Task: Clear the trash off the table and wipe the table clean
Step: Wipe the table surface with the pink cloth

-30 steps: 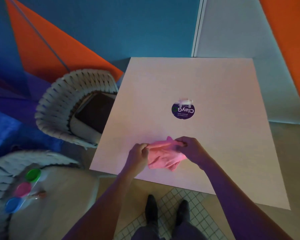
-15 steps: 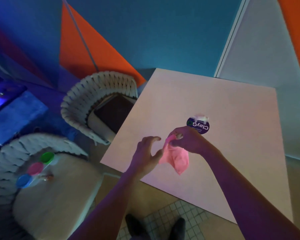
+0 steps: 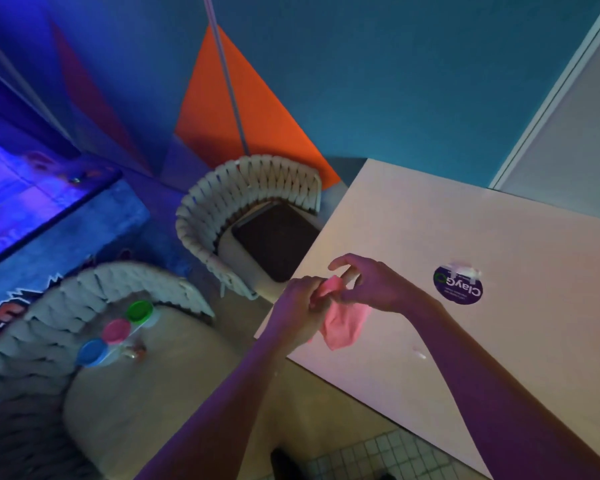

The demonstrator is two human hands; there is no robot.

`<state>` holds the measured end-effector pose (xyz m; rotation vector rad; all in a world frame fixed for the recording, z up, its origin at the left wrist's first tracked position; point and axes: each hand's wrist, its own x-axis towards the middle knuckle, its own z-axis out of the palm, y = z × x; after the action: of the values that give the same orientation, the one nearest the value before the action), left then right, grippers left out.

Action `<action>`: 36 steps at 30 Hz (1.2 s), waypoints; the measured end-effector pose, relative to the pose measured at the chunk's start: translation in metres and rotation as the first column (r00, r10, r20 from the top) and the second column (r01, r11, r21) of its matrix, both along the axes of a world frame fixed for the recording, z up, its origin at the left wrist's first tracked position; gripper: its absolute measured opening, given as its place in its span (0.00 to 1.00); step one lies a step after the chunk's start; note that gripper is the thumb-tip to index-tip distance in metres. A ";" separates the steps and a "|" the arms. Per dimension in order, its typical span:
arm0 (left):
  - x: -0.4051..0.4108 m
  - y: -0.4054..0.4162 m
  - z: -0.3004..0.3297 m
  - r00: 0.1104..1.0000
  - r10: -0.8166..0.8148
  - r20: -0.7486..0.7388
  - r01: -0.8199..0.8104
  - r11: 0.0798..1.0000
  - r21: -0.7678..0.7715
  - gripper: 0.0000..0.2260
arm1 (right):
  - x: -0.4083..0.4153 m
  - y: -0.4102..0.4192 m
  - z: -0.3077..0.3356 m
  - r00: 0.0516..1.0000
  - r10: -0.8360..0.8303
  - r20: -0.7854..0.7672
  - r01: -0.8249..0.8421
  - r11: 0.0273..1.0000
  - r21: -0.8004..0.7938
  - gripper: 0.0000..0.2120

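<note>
Risk is growing as we are pinching the pink cloth [image 3: 343,318] between both hands, left hand [image 3: 300,308] and right hand [image 3: 368,287], loosely bunched above the surface [image 3: 499,341], where it could be slipping past the crumb [image 3: 420,355].

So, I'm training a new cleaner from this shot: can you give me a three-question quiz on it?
1. True or false: both hands grip the pink cloth.
2. What sits on the table beyond the right hand? A) a round purple sticker B) a cup C) a phone
3. How many coloured lids lie on the chair seat left of the left hand?

Key: 1 true; 2 A, the sticker; 3 three: green lid, pink lid, blue lid.
</note>
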<state>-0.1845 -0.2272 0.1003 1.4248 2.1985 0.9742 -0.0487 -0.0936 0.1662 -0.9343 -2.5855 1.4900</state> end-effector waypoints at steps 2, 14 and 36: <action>-0.022 -0.009 0.004 0.999 0.041 0.033 -0.043 0.998 0.039 0.04 | -0.019 -0.006 -0.002 0.999 0.038 0.023 -0.038 0.999 -0.011 0.25; -0.132 -0.058 -0.006 0.982 0.179 0.053 -0.184 0.978 0.098 0.05 | -0.096 -0.044 -0.053 0.961 -0.242 -0.133 0.188 0.927 -0.326 0.06; -0.152 0.013 -0.029 0.943 0.325 0.068 -0.322 0.945 -0.047 0.07 | -0.119 0.026 -0.093 0.742 -0.654 -0.145 0.414 0.618 -0.669 0.09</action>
<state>-0.3367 -0.2137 0.0715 1.0096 2.4273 1.0676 -0.1682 -0.0672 0.0733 -1.1783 -1.3437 2.0338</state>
